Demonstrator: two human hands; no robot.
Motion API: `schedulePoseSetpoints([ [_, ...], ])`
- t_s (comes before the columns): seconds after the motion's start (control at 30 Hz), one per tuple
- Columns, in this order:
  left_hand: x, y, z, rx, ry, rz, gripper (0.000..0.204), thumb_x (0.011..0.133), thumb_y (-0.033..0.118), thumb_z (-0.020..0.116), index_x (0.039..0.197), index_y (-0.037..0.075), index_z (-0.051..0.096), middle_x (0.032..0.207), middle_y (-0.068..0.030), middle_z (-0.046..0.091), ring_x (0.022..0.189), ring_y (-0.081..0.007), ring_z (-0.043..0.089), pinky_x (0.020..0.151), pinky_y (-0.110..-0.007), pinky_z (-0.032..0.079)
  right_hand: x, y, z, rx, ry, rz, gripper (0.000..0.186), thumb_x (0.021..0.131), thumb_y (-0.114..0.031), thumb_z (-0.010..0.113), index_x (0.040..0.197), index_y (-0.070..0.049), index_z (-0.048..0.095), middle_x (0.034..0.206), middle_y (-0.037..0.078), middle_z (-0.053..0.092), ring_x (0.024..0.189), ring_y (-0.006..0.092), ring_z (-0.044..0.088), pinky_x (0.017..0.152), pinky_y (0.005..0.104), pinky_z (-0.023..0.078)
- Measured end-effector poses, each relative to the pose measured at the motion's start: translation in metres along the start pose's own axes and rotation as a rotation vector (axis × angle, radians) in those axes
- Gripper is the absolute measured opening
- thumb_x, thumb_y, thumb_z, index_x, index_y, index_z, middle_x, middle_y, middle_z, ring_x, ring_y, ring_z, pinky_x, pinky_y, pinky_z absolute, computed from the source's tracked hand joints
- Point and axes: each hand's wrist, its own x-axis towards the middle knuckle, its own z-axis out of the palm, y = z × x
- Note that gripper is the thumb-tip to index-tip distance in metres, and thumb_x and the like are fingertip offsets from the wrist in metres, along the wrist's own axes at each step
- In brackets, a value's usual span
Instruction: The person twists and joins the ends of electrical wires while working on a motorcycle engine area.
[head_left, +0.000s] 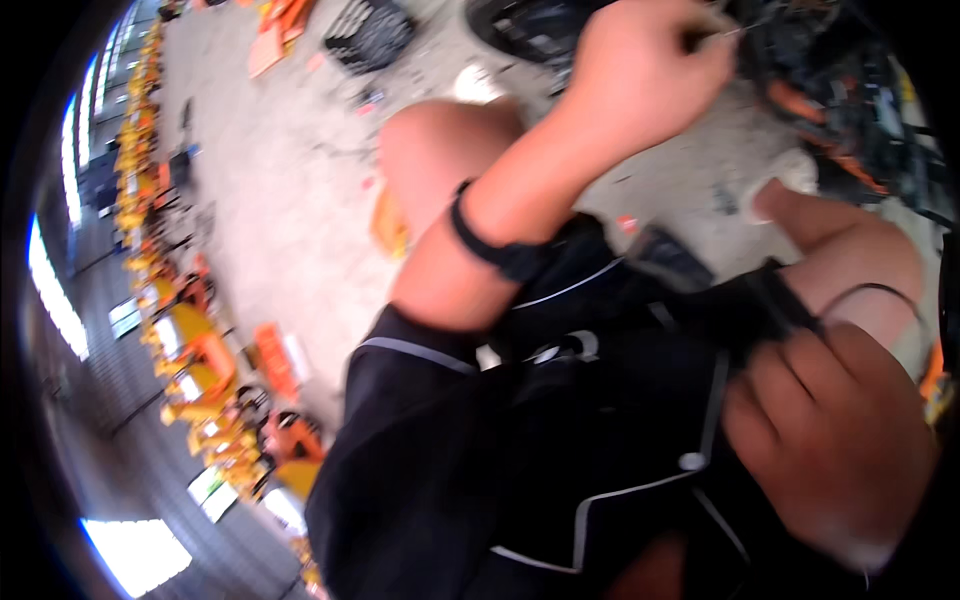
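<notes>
My left hand (650,75), with a dark band round its forearm, reaches out at the top over the floor. Its fingers are closed in a pinch, and a thin strand shows at the fingertips, too small to name. Just beyond it lies a tangle of dark parts. My right hand (830,435) is blurred, close to my body at the lower right, with its fingers curled. From its knuckles a thin black cable (875,287) loops across my right knee; the grip itself is partly smeared.
On the concrete floor are a black slatted crate (370,35), a black tub-like part (520,30) and orange pieces (280,30). Dark and orange parts (850,110) are heaped at the upper right. Rows of yellow and orange machines (200,370) line the left side. A dark piece (668,258) lies between my legs.
</notes>
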Motion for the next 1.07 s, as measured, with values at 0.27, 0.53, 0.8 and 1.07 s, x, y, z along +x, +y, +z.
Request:
schedulePoseSetpoints([
  [0.27, -0.014, -0.007, 0.007, -0.213, 0.047, -0.103, 0.019, 0.094, 0.010, 0.074, 0.111, 0.003, 0.077, 0.096, -0.0097, 0.076, 0.085, -0.0142, 0.067, 0.078, -0.029, 0.053, 0.038, 0.116, 0.013, 0.325, 0.616, 0.234, 0.022, 0.090, -0.018, 0.074, 0.105, -0.003, 0.069, 0.092, 0.012, 0.067, 0.091, 0.0298, 0.068, 0.079, 0.0397, 0.054],
  [0.53, -0.006, 0.004, 0.013, -0.350, 0.076, -0.149, 0.018, 0.096, 0.006, 0.073, 0.114, 0.001, 0.076, 0.099, -0.0084, 0.076, 0.090, -0.0137, 0.069, 0.083, -0.029, 0.055, 0.074, 0.127, 0.043, 0.622, 0.946, 0.117, 0.016, 0.088, -0.009, 0.075, 0.102, -0.003, 0.069, 0.094, 0.012, 0.068, 0.086, 0.0299, 0.069, 0.076, 0.0389, 0.055],
  [0.8, 0.011, 0.011, 0.015, -0.419, 0.098, -0.188, 0.018, 0.099, 0.005, 0.071, 0.115, -0.001, 0.075, 0.103, -0.0081, 0.076, 0.091, -0.0120, 0.070, 0.083, -0.028, 0.056, 0.095, 0.152, 0.050, 0.544, 1.091, -0.001, 0.020, 0.088, -0.010, 0.076, 0.105, -0.003, 0.070, 0.102, 0.012, 0.070, 0.097, 0.0323, 0.068, 0.084, 0.0410, 0.055],
  [1.07, 0.019, 0.012, 0.007, -0.272, 0.032, -0.196, 0.020, 0.101, 0.004, 0.067, 0.120, -0.002, 0.073, 0.104, -0.0096, 0.076, 0.088, -0.0119, 0.067, 0.080, -0.025, 0.055, 0.081, 0.174, 0.034, 0.743, 0.676, 0.110, 0.025, 0.090, -0.012, 0.077, 0.114, -0.005, 0.074, 0.111, 0.013, 0.074, 0.107, 0.0297, 0.070, 0.095, 0.0372, 0.054],
])
